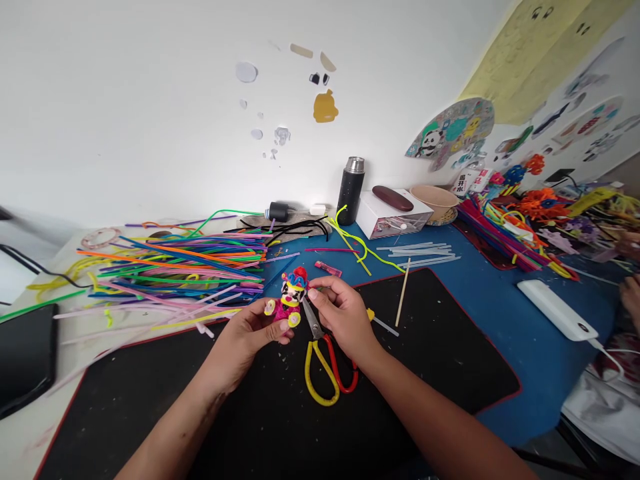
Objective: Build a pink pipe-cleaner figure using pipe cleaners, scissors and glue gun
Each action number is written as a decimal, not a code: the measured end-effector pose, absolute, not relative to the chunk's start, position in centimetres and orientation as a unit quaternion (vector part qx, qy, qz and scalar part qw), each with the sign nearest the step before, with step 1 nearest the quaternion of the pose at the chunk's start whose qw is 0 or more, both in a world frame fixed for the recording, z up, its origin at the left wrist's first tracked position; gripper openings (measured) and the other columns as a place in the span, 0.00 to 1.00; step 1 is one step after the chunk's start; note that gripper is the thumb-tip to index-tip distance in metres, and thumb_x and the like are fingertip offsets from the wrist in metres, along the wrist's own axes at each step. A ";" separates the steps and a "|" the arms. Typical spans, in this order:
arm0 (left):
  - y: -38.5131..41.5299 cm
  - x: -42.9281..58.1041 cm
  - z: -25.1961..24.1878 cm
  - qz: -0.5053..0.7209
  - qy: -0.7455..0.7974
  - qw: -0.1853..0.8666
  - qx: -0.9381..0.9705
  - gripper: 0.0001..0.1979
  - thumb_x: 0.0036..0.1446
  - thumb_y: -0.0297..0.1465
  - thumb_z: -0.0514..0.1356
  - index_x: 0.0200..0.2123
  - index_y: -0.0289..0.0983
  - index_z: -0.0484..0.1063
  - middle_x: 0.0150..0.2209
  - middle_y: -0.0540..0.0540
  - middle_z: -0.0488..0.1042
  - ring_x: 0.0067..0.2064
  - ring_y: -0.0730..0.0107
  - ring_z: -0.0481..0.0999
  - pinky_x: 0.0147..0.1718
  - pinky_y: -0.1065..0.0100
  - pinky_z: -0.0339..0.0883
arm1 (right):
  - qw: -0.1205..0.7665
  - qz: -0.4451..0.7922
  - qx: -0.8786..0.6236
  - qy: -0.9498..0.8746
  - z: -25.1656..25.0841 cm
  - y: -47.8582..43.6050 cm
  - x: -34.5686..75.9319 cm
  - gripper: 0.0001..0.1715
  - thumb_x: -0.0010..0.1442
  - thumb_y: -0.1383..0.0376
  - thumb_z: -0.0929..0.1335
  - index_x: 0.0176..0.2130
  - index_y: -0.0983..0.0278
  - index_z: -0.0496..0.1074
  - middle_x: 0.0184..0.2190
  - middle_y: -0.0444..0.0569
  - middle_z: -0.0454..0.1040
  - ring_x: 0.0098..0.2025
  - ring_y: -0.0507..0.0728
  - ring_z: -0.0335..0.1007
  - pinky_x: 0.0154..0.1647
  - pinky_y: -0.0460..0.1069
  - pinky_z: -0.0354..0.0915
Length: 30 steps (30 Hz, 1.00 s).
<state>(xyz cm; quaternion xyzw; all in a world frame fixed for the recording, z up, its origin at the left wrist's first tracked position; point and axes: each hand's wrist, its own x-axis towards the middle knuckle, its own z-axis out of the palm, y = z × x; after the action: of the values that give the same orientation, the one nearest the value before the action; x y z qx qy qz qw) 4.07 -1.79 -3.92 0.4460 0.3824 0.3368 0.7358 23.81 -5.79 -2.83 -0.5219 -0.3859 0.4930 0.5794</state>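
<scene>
Head view: left hand [253, 333] holds the doll [291, 299], right hand [346, 319] pinches its side, and hard squeezing may deform it.

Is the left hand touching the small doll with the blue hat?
Touching: the head view shows the left hand holding the doll low down, with its thumb pressed against it.

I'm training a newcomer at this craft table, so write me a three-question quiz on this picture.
1. True or false: the person's left hand holds the small figure.
2. Fill the gap: the dark oval case rests on a ____ box.
3. Which handles do the scissors have? A) both green B) one yellow, one red C) both blue

Key: 1. True; 2. white; 3. B
</scene>
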 end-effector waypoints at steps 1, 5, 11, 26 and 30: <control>-1.8 4.0 -3.9 0.336 0.383 0.736 0.445 0.18 0.46 0.39 0.82 0.34 0.37 0.83 0.32 0.47 0.82 0.33 0.67 0.81 0.35 0.68 0.80 | 0.580 0.492 -0.522 -0.386 -2.8 -5.8 23.8 0.21 0.61 0.48 0.77 0.43 0.61 0.77 0.18 0.33 0.56 0.18 0.48 0.47 0.19 0.46 0.45; -1.8 4.1 -4.0 0.336 0.381 0.736 0.447 0.18 0.47 0.39 0.82 0.35 0.37 0.83 0.33 0.47 0.81 0.33 0.67 0.81 0.35 0.68 0.80 | 0.583 0.492 -0.520 -0.384 -2.8 -5.8 23.8 0.21 0.60 0.48 0.77 0.42 0.61 0.77 0.18 0.32 0.55 0.18 0.47 0.47 0.19 0.46 0.45; -1.7 3.9 -4.2 0.332 0.369 0.734 0.463 0.17 0.50 0.38 0.81 0.37 0.36 0.83 0.34 0.48 0.81 0.34 0.68 0.81 0.35 0.69 0.79 | 0.587 0.491 -0.518 -0.382 -2.9 -5.8 23.9 0.20 0.61 0.49 0.77 0.41 0.62 0.78 0.19 0.33 0.56 0.18 0.47 0.46 0.18 0.46 0.45; -1.7 4.2 -4.2 0.357 0.370 0.733 0.446 0.18 0.48 0.39 0.81 0.37 0.36 0.82 0.34 0.47 0.83 0.33 0.68 0.81 0.36 0.68 0.79 | 0.594 0.500 -0.512 -0.367 -3.3 -5.9 23.8 0.25 0.61 0.45 0.77 0.46 0.61 0.77 0.19 0.33 0.55 0.19 0.47 0.46 0.19 0.45 0.46; -1.7 4.5 -4.2 0.400 0.384 0.723 0.412 0.24 0.43 0.39 0.83 0.40 0.36 0.81 0.36 0.47 0.83 0.35 0.68 0.80 0.37 0.67 0.80 | 0.593 0.507 -0.510 -0.362 -3.7 -6.3 23.8 0.25 0.63 0.45 0.76 0.46 0.62 0.78 0.20 0.33 0.54 0.19 0.47 0.46 0.19 0.45 0.46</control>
<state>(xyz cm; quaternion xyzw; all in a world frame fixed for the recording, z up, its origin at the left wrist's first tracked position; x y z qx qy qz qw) 4.53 -1.68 -4.16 0.4122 0.3841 0.4003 0.7227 23.82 -6.35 -3.69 -0.5101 -0.3623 0.5069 0.5930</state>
